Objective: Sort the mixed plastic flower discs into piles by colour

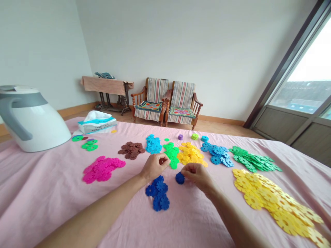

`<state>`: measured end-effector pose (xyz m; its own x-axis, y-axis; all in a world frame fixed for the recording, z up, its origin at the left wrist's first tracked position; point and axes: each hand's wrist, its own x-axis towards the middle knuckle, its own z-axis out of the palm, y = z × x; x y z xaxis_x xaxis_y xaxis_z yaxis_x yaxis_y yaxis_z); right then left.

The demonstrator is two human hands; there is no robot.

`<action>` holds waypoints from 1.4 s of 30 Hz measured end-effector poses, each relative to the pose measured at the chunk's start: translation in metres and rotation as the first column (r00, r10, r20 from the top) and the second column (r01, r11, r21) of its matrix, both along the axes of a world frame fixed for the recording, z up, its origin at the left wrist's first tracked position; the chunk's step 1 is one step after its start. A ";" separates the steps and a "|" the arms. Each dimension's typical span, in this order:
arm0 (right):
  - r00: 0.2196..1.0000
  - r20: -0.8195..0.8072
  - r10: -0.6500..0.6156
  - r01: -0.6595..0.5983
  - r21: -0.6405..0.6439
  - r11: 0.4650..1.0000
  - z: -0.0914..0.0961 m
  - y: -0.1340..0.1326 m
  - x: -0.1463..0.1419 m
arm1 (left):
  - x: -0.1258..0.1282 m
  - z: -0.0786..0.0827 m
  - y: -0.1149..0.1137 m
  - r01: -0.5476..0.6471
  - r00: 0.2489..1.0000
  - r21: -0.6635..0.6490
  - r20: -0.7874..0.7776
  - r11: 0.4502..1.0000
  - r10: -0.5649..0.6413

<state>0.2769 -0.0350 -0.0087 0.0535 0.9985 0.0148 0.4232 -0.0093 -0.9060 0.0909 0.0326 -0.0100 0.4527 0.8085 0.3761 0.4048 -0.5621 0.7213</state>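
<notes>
My left hand (pixel 155 166) hovers over the cloth with thumb and fingers pinched together. Whatever it may hold is too small to make out. Just below it lies a loose pile of dark blue notched plastic discs (pixel 159 194). My right hand (pixel 198 175) is closed in a pinch at the upper edge of a small stack of dark blue discs (pixel 180 178). Beyond the hands are a bright green pile of discs (pixel 171 155) and an orange-yellow pile of discs (pixel 190 154).
Brown discs (pixel 131 150), magenta discs (pixel 101 168), light blue discs (pixel 153 144) and yellow discs (pixel 274 199) lie on the pink tablecloth (pixel 124 215). A small purple stack (pixel 180 137) stands farther back. At left are a white kettle (pixel 43 124) and a tissue box (pixel 97 124).
</notes>
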 end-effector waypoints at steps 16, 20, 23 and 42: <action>0.991 0.114 0.071 -0.053 -0.151 0.987 0.013 -0.007 0.014 | 0.009 0.014 -0.030 0.219 0.957 0.075 -0.212 0.973 -0.199; 0.995 0.088 0.056 -0.041 -0.159 0.986 0.015 -0.007 0.011 | 0.010 0.012 -0.031 0.223 0.955 0.077 -0.219 0.972 -0.202; 0.994 0.093 0.051 -0.035 -0.158 0.987 0.015 -0.006 0.010 | 0.011 0.012 -0.032 0.227 0.955 0.070 -0.214 0.971 -0.207; 0.841 0.169 0.513 -0.454 -0.293 0.841 0.039 -0.021 0.018 | 0.012 0.007 -0.027 0.238 0.934 0.070 -0.290 0.969 -0.209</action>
